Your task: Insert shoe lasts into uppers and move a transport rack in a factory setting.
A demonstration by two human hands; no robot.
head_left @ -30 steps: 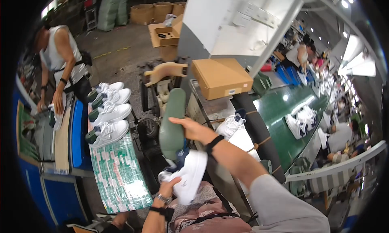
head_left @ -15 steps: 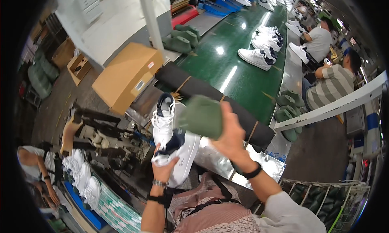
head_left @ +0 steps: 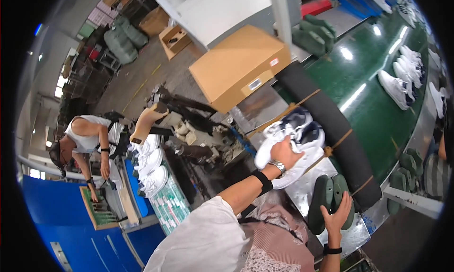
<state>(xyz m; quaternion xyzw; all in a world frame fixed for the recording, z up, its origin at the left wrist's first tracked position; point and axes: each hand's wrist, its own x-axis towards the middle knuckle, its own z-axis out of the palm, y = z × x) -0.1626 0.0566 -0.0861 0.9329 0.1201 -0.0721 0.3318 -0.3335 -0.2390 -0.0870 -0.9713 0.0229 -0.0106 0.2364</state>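
My left hand (head_left: pixel 283 154) is closed on a pair of white sneakers (head_left: pixel 299 170) with navy linings, which lie side by side at the near edge of a black roller. Its fingers cover part of the laces and tongue. To the right, my right hand (head_left: pixel 337 214) rests with thumb and fingers apart on two dark green shoe lasts (head_left: pixel 321 203). The lasts lie next to each other on a shiny metal plate (head_left: pixel 302 196); the hand covers part of the right one.
A black padded roller (head_left: pixel 331 125) borders a green conveyor (head_left: pixel 359 87) bearing white sneakers (head_left: pixel 395 88). A cardboard box (head_left: pixel 241 66) stands beyond. More white sneakers (head_left: pixel 150 170) sit on a rack at left, near a machine and a co-worker (head_left: pixel 90 135). Green lasts (head_left: pixel 409 170) stand at right.
The view has swung left. The green last raised in my right hand is now down on the metal plate, and that hand's fingers have spread. The sneakers have tipped over beside the roller.
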